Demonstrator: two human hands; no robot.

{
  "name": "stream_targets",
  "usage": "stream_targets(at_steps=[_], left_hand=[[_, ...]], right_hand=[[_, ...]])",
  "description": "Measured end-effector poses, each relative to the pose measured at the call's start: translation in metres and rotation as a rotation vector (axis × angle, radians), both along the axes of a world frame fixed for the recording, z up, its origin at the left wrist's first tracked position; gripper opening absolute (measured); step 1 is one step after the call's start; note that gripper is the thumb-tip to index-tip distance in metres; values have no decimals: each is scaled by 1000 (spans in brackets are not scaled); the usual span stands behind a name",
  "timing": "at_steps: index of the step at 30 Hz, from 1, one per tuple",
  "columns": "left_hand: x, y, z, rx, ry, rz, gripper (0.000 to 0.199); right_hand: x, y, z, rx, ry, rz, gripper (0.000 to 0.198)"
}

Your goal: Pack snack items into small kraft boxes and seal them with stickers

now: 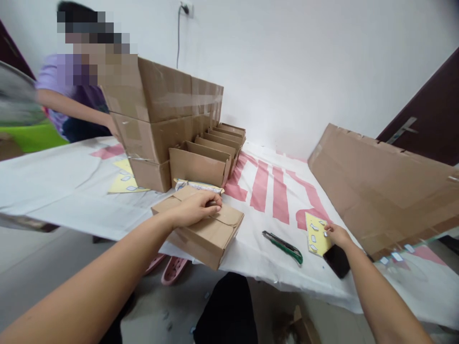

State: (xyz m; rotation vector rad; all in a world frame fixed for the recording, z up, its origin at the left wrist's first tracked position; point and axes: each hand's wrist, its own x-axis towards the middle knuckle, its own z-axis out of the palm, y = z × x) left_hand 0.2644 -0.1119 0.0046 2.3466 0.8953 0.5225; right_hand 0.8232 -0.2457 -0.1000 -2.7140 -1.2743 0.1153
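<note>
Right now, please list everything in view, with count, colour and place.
Closed box: 1, brown, front centre
Cartons: several, brown, stacked centre left
Open boxes: several, brown, beside cartons
Patterned item: 1, multicoloured, behind closed box
Cutter: 1, green, right of closed box
Sheets: at least 2, yellow, right and by cartons
Flat object: 1, black, beside right sheet
Large cardboard: 1, brown, right
Cloth: 1, white and red, centre
Shoes: 2, pink, lower left
Plug: 1, black, top
Door: 1, dark, right
Person: 1, purple top, left
Left hand: 1, bare, on closed box
Right hand: 1, bare, at right sheet
</note>
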Motion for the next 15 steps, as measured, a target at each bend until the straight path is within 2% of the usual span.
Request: stream_targets(at_steps=[4, 10, 15], left_hand=[[0, 0, -1, -2, -6, -6, 25], [0, 0, 0, 4, -6, -6, 23], [1, -1, 2, 13, 3, 1, 25]], right_hand=[[-6, -1, 1, -41, -39, 32, 9], [-24, 5, 0, 39, -106, 172, 26], [-29, 9, -4, 24, -79, 168, 17]])
